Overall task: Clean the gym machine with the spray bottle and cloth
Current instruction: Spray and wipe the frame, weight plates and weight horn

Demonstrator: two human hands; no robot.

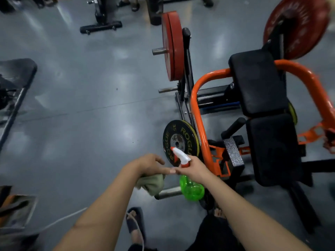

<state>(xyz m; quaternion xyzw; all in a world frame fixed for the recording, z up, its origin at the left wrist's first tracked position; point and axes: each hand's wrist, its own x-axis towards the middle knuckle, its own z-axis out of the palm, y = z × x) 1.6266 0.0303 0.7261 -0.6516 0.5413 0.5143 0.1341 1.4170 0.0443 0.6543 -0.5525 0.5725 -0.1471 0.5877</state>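
The grey floor to the left lies open. Ahead, the black plate stands against the orange frame, a steel peg juts out low nearby, and the padded seat blocks the right.

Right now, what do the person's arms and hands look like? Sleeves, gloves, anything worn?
Both forearms are bare as far as the frame shows, with no sleeves. The left hand and right hand wear no gloves; no watch, band or ring is visible.
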